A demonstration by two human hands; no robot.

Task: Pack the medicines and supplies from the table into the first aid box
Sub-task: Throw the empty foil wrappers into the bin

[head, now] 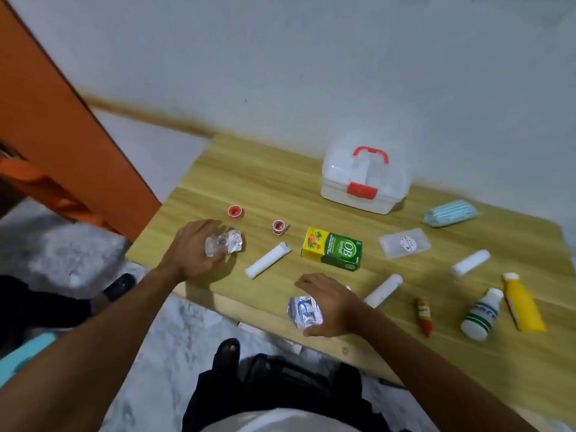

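Note:
The white first aid box with a red handle and red latch stands closed at the back of the wooden table. My left hand grips a silver blister pack near the table's left edge. My right hand holds a second silver blister pack at the front edge. Between them lie a white gauze roll and a green-yellow medicine carton. Two red tape rolls sit behind my left hand.
To the right lie a clear plastic pouch, blue face masks, two more gauze rolls, a small red tube, a white bottle and a yellow tube. An orange door stands left.

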